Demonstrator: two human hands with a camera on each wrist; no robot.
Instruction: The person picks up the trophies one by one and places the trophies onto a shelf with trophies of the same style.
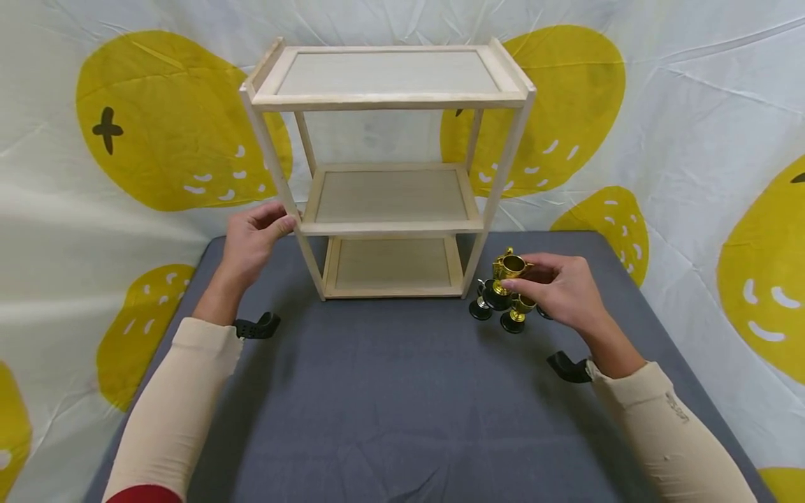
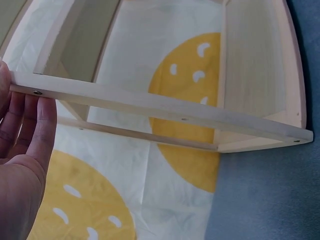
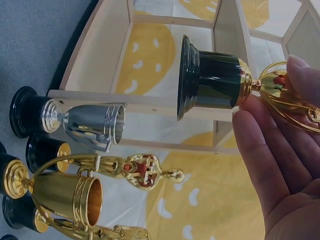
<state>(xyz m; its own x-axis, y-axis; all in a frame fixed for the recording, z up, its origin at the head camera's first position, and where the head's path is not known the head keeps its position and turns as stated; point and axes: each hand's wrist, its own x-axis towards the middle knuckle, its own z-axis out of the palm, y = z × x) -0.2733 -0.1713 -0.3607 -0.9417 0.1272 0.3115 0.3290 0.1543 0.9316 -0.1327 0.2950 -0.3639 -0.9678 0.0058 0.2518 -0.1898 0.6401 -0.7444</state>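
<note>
A three-tier wooden shelf (image 1: 399, 228) stands at the back of the table. My left hand (image 1: 250, 237) grips its front left post (image 2: 150, 102) near the middle board, thumb on one side and fingers on the other. In my right hand (image 1: 569, 288) a small gold trophy cup (image 1: 511, 267) is pinched between thumb and fingers, its black base (image 3: 215, 80) hanging free. Below it, to the right of the shelf, several more trophies stand close together on the table. They include a silver cup (image 3: 95, 122) and a gold cup (image 3: 67, 195), all on black bases.
A dark grey cloth (image 1: 377, 391) covers the table. White fabric with yellow fruit shapes (image 1: 170, 119) hangs behind and along both sides. The shelf's top board (image 1: 390, 73) has raised side rails, and the middle board (image 1: 393, 195) sits between the posts.
</note>
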